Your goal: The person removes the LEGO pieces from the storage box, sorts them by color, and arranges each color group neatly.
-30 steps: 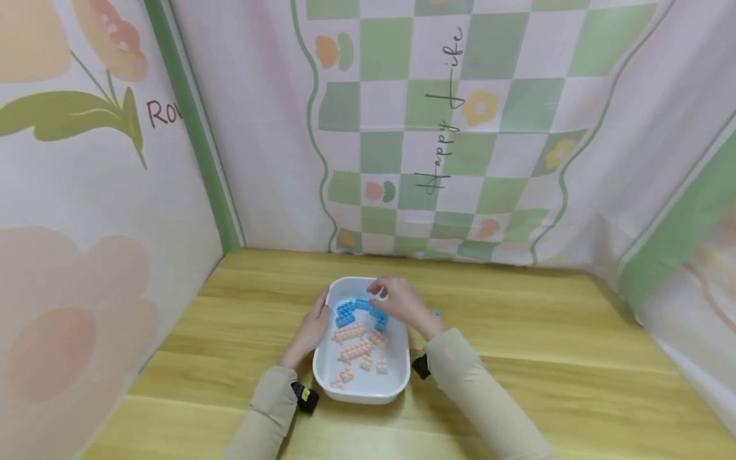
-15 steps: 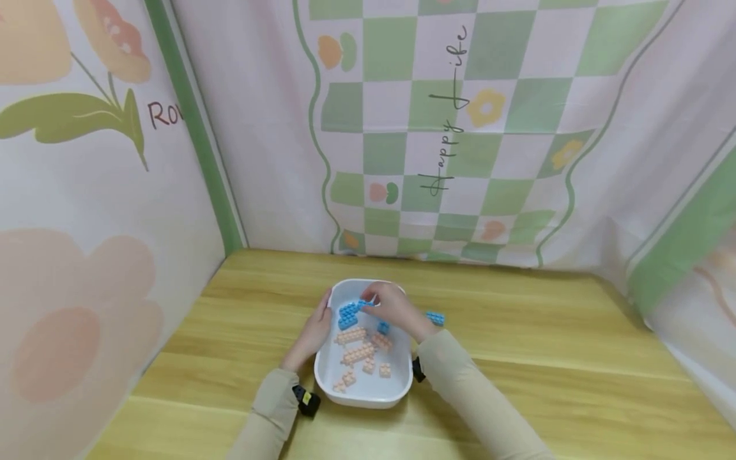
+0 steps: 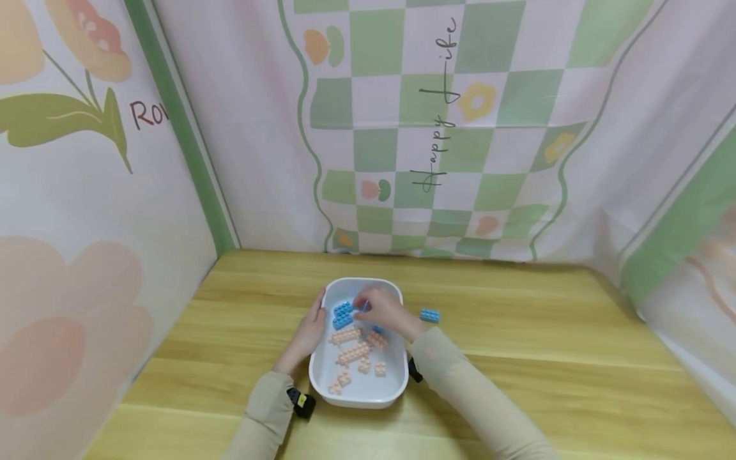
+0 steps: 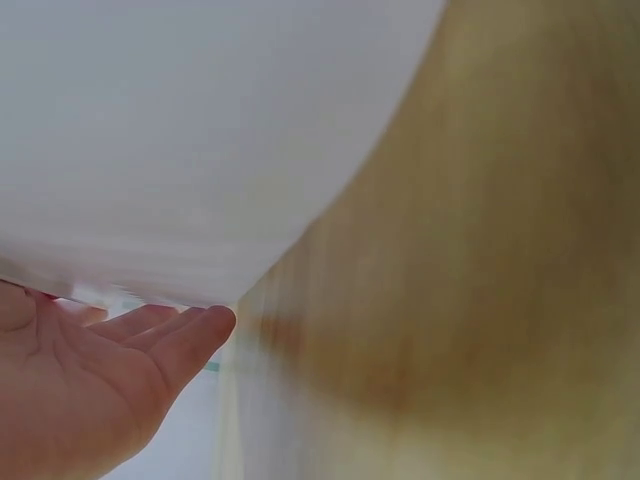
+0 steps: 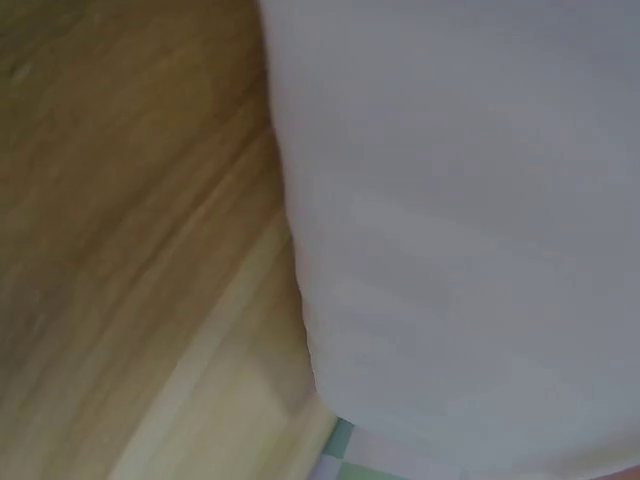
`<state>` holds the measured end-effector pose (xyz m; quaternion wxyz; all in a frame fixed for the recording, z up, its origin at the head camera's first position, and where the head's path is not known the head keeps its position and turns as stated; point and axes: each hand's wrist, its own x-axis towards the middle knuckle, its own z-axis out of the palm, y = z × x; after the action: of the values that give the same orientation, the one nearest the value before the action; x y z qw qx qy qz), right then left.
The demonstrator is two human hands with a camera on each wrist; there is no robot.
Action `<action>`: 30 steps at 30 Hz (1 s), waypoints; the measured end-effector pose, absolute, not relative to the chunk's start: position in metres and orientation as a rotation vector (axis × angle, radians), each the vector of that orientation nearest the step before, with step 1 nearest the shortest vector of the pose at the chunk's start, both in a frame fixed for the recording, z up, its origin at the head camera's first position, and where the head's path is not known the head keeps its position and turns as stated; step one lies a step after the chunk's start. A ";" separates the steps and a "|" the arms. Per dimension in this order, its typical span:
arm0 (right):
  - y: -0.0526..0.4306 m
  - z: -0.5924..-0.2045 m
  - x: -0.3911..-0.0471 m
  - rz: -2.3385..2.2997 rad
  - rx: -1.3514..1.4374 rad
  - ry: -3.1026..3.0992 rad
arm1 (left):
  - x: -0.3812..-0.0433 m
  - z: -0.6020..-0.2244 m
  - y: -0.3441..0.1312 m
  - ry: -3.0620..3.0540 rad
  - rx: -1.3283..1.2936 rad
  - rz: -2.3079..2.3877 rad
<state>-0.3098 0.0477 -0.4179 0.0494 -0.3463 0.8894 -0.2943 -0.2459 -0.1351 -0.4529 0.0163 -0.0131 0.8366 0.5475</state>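
A white plastic tray stands on the wooden table. My left hand rests against its left wall; in the left wrist view, the same hand has its fingers fairly straight along the outside. Inside the tray, my right hand pinches a blue building brick, partly hidden by the fingers. Left of it lie blue studded bricks. Another blue brick shows under the right hand. The right wrist view has mostly the tray's outer wall, with the fingers out of sight.
Peach bricks of several sizes fill the tray's middle and near part. One blue brick lies on the table right of the tray. A checked curtain hangs behind the table's far edge.
My right hand has moved left and down within the tray, and its fingers have come together on a blue brick. My left hand stays at the tray's left side.
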 end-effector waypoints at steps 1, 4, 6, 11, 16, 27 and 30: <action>0.047 -0.418 -0.310 -0.895 -1.055 2.702 | -0.246 -0.453 -0.135 2.600 -0.036 1.702; 0.047 -0.419 -0.310 -0.878 -1.072 2.691 | -0.246 -0.453 -0.135 2.597 -0.035 1.695; 0.046 -0.421 -0.310 -0.870 -1.103 2.686 | -0.246 -0.453 -0.135 2.596 -0.032 1.694; 0.043 -0.426 -0.310 -0.811 -1.162 2.669 | -0.246 -0.453 -0.135 2.590 -0.021 1.708; 0.040 -0.429 -0.310 -0.783 -1.155 2.654 | -0.246 -0.453 -0.136 2.596 -0.009 1.702; 0.039 -0.428 -0.309 -0.767 -1.120 2.637 | -0.245 -0.451 -0.138 2.598 -0.013 1.696; 0.039 -0.428 -0.308 -0.769 -1.098 2.644 | -0.244 -0.451 -0.137 2.616 -0.016 1.695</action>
<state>-0.3080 0.0393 -0.4278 0.0886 -0.3690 0.8884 -0.2585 -0.2439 -0.1367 -0.4505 0.0122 -0.0050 0.8392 0.5437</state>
